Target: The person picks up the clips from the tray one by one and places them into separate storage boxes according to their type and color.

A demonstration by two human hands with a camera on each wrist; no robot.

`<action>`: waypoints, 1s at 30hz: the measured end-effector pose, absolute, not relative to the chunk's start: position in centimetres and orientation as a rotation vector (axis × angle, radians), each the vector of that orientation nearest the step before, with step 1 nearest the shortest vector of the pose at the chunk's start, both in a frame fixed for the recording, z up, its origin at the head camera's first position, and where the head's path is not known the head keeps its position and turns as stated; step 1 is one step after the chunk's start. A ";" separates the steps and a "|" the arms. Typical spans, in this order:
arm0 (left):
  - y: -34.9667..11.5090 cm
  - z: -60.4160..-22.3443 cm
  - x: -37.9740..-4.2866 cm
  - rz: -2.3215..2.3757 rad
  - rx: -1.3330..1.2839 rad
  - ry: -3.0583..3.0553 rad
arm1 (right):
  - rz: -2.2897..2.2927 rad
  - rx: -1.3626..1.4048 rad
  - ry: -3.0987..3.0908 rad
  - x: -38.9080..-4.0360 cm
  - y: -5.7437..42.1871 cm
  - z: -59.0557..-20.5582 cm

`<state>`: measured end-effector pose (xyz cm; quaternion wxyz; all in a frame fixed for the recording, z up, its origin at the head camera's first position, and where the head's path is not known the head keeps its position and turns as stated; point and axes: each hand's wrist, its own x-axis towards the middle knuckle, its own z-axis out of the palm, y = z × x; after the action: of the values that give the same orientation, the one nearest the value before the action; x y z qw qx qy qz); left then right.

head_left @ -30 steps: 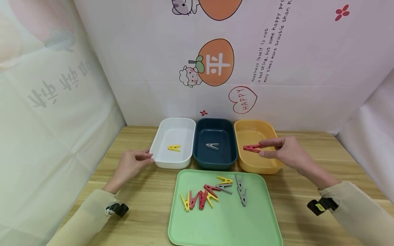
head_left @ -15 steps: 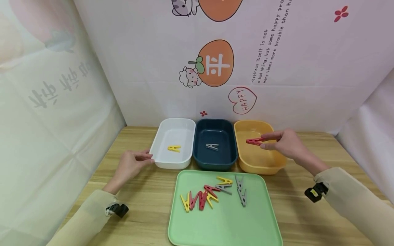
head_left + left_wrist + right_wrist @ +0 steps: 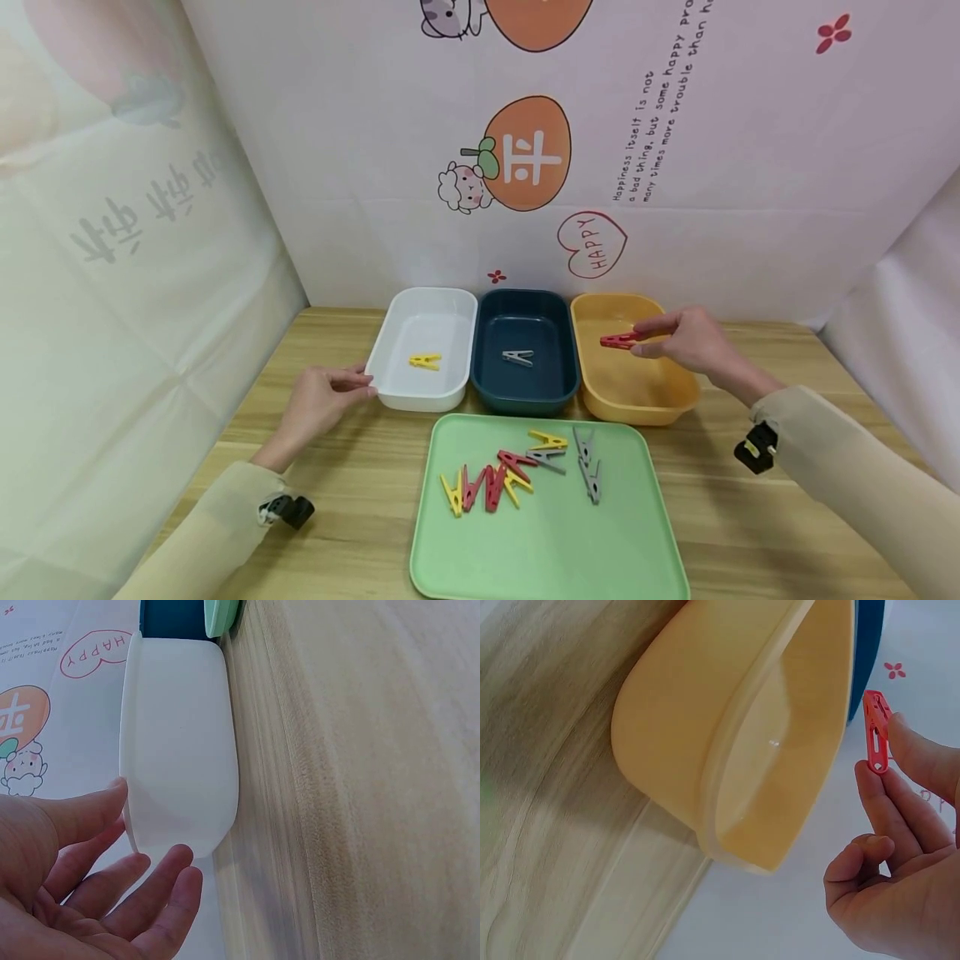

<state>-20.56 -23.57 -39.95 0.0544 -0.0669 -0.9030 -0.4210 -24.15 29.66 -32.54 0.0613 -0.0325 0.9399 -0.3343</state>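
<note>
My right hand [image 3: 693, 340] pinches a red clothespin [image 3: 617, 341] between thumb and fingertips above the orange-yellow bin [image 3: 637, 396]. The right wrist view shows the same clothespin [image 3: 871, 731] past the rim of the bin, its end between the fingertips. At the near left corner of the white bin [image 3: 435, 321], my left hand [image 3: 321, 404] holds the rim with thumb and index finger; its other fingers are loosely bent in the left wrist view. A yellow clothespin [image 3: 425, 362] lies in the white bin. One grey clothespin [image 3: 517, 357] lies in the dark blue bin [image 3: 525, 312].
In front of the bins, a green tray [image 3: 570, 550] bears several red, yellow and grey clothespins, such as a red one [image 3: 493, 488] and a grey one [image 3: 592, 482]. All stand on a wooden table [image 3: 360, 517]. A printed cloth [image 3: 360, 167] rises behind the bins.
My right hand has shifted slightly up and away over the orange-yellow bin, still pinching the red clothespin, and the right forearm has swung forward. My left hand has stayed in place.
</note>
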 end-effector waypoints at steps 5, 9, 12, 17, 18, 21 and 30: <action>-23.6 -40.0 -20.6 -1.276 -0.206 -2.740 | -1.000 -0.102 2.842 -24.8 29.8 -33.0; -23.6 -40.0 -20.6 -1.275 -0.207 -2.739 | -1.002 -0.100 2.843 -25.3 29.9 -33.5; -23.6 -39.9 -20.5 -1.273 -0.205 -2.737 | -0.990 -0.097 2.852 -25.6 30.0 -33.9; -23.5 -39.9 -20.5 -1.268 -0.203 -2.732 | -0.980 -0.105 2.868 -25.8 30.0 -34.4; -23.6 -39.9 -20.6 -1.266 -0.199 -2.733 | -0.976 -0.111 2.873 -25.9 29.9 -34.5; -23.5 -40.0 -20.6 -1.267 -0.197 -2.734 | -0.962 -0.124 2.884 -26.0 29.9 -34.6; -23.6 -40.0 -20.6 -1.276 -0.195 -2.735 | -0.921 -0.108 2.898 -26.7 29.7 -35.0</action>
<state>-20.64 -23.58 -40.00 0.0587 -0.0644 -0.9028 -0.4211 -26.68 29.71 -35.04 0.0492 -0.0354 0.9513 -0.3023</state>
